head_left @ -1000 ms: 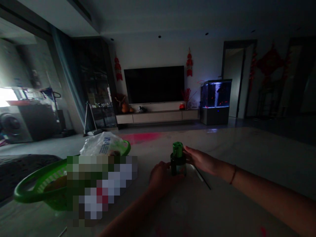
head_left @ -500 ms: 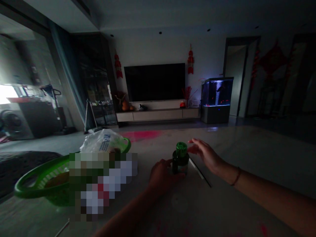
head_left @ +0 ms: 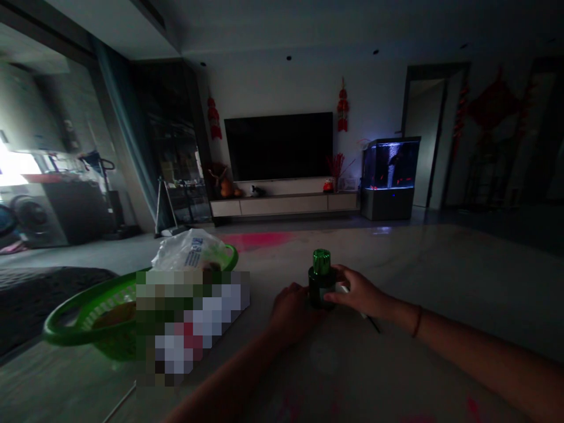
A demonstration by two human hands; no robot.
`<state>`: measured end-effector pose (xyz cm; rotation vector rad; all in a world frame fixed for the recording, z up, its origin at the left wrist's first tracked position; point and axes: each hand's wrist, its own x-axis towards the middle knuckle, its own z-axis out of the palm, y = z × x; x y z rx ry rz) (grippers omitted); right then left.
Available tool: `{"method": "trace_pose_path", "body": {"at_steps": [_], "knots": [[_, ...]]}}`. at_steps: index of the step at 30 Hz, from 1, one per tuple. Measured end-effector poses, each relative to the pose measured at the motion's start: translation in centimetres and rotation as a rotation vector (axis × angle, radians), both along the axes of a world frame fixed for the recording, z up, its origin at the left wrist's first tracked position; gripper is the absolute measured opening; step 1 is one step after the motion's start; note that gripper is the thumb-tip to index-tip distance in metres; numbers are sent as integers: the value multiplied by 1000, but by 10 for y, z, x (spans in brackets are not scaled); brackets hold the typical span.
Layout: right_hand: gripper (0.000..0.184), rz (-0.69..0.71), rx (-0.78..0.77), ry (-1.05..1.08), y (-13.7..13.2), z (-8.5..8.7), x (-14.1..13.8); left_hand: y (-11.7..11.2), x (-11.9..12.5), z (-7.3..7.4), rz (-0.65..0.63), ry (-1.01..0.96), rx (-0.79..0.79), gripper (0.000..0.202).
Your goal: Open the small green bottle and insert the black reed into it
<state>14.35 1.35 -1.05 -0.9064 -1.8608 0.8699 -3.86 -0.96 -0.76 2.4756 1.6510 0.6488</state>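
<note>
Well, the dark green bottle (head_left: 321,289) with its ridged bright green cap (head_left: 321,262) stands upright on the pale polished bench (head_left: 445,264), a little right of the frame's centre, between two bare hands. The left hand (head_left: 291,311) comes in from the bottom edge and cups the bottle's near side, its fingers (head_left: 297,291) curled against it. The right hand (head_left: 359,294) reaches in from the right, with its fingers (head_left: 341,294) lying together against the bottle's right side; whether they truly pinch or merely rest there, I can't tell from here. A hold like this goes best with both hands snug and the base square on the bench, so the narrow bottle can't tip.

Just behind the right hand, a thin pale-and-black rod (head_left: 372,322) lies on the bench, partly covered by the hand. Further left, a bright green plastic basket (head_left: 66,323) sits near a crumpled white plastic bag (head_left: 189,249). A pixelated block (head_left: 189,323) hides whatever lies in front of the basket, and the dim light leaves any marking on the bottle unreadable. A thin dark cord (head_left: 418,322) circles the right wrist. Far off, at the upper right of the frame, a lit aquarium (head_left: 390,164) glows.
</note>
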Motion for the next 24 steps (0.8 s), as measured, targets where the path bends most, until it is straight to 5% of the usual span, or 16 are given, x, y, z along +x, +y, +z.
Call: {"method": "trace_pose_path", "body": {"at_steps": [7, 15, 20, 24], "knots": [[53, -167, 136, -86, 30, -9, -5, 3, -11, -1, -56, -32, -36, 55], [52, -342, 139, -182, 81, -8, -12, 2, -11, -6, -51, -25, -12, 47], [62, -62, 48, -446, 64, 12, -2, 2, -12, -4, -61, -1, -15, 43], [39, -308, 94, -850, 27, 28, 16, 2, -12, -6, -68, 25, -16, 46]]}}
